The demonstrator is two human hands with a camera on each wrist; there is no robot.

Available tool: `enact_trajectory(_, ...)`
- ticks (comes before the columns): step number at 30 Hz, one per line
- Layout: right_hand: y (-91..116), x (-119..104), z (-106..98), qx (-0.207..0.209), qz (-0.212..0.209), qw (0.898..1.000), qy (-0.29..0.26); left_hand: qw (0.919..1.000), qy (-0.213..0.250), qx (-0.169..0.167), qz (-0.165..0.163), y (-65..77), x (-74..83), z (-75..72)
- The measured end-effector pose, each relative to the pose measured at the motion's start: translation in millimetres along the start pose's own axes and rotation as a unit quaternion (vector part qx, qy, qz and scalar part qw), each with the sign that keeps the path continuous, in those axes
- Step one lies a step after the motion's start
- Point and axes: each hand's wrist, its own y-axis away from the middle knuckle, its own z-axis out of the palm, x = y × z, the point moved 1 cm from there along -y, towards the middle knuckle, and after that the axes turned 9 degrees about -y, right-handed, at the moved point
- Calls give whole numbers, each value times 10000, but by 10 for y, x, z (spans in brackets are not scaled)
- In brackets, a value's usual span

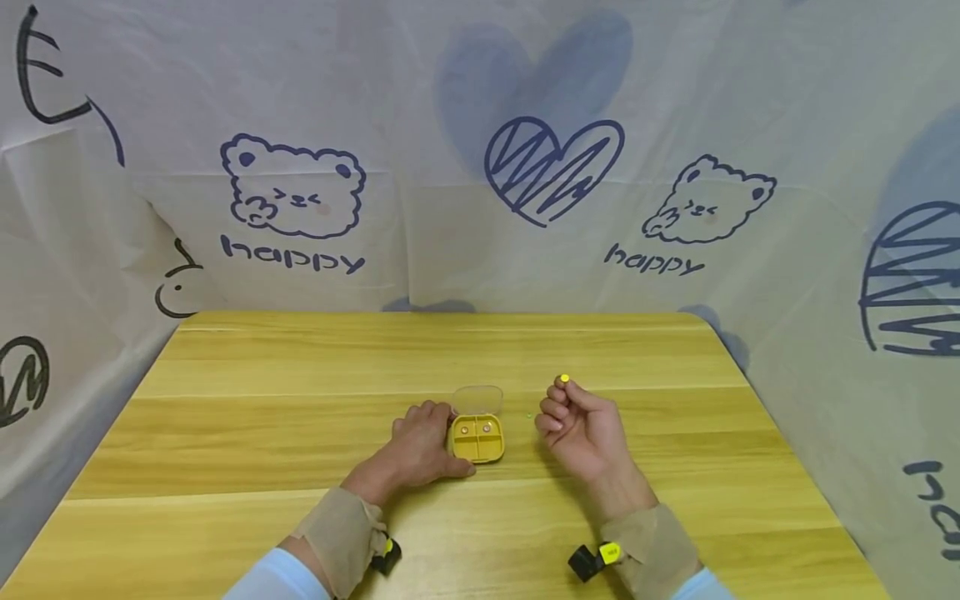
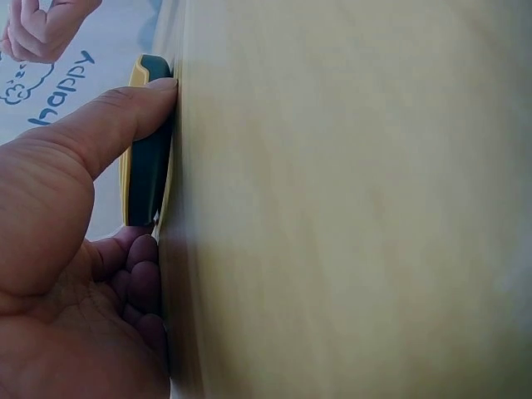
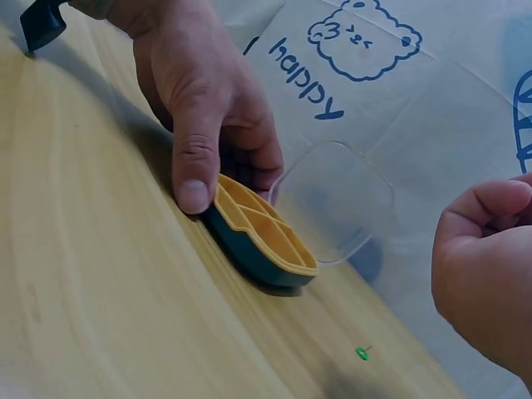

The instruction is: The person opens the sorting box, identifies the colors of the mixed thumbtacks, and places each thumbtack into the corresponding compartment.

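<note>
A small pill box (image 1: 478, 450), yellow inside with a dark green outer shell (image 3: 247, 256), lies on the table with its clear lid (image 3: 332, 204) raised at the back. Dividers split it into compartments; the two back ones each hold a tiny round piece. My left hand (image 1: 423, 442) grips the box from its left side, thumb at the front edge and fingers curled behind. To the right of the box, above the table, my right hand (image 1: 585, 429) pinches a small bright yellow round piece (image 1: 565, 378) between thumb and forefinger, the other fingers curled in.
A tiny green piece (image 3: 362, 353) with a thin pin-like end lies on the wooden table (image 1: 262, 375) between the box and my right hand. White cloth (image 1: 420, 100) with bear and heart drawings hangs behind the table and at its sides.
</note>
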Motion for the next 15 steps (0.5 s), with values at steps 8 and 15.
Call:
enact_trajectory(8,12,57,-33,-501,193,9956,-765,10000,-28,-37,-42,-12,7,-13)
enact_trajectory(15,38,98,-18,-608,251,9934,-938,10000,-37,-68,-57,-19,11,-18)
